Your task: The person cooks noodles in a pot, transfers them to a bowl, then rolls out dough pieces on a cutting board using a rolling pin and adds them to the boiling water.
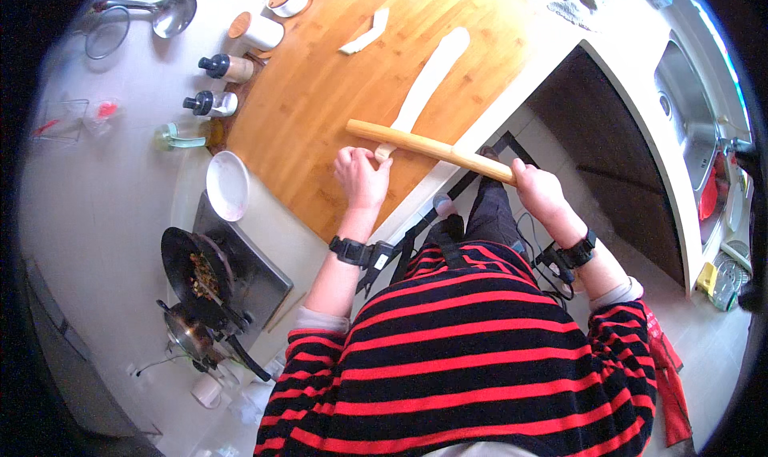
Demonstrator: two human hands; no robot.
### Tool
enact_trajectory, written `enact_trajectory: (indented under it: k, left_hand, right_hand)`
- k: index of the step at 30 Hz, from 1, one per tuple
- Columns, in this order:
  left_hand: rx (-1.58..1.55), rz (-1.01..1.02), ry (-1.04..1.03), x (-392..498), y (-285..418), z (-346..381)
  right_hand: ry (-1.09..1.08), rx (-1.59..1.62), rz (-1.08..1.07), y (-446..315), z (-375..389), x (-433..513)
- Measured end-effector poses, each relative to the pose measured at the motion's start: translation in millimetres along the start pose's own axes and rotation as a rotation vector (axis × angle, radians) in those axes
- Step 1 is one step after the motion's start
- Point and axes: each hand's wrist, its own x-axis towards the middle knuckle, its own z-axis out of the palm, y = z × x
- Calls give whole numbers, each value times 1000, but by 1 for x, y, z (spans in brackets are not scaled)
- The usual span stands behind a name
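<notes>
A long flat strip of white dough (pixel 429 85) lies on the wooden board (pixel 312 97). Across its near part rests a wooden rolling pin (pixel 432 148), angled down to the right. My right hand (pixel 537 190) grips the pin's right end, beyond the board's edge. The fingers and thumb of my left hand (pixel 363 175) pinch the near end of the strip, just below the pin. Farther up the board, two short pieces of dough (pixel 366 35) lie end to end at an angle.
Left of the board stand lidded jars (pixel 257 31), seasoning bottles (pixel 219 103) and a white plate (pixel 228 185). A wok (pixel 195 271) with chopped food is on the stove (pixel 264 289), beside a steel pot (pixel 186 331). The sink (pixel 684 103) lies at the right.
</notes>
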Motion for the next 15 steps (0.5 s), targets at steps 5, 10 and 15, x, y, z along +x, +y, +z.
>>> enact_trajectory:
  k: [5, 10, 15]
  left_hand:
    - [-808, -457, -266, 13, 0, 10]
    - [-1130, -795, -334, 18, -20, -23]
    - [-176, 317, 196, 55, -3, -33]
  right_hand:
    - [1, 78, -4, -4, -3, -5]
    - [-6, 175, -65, -1, -1, -7]
    - [-24, 73, -47, -2, 4, -8]
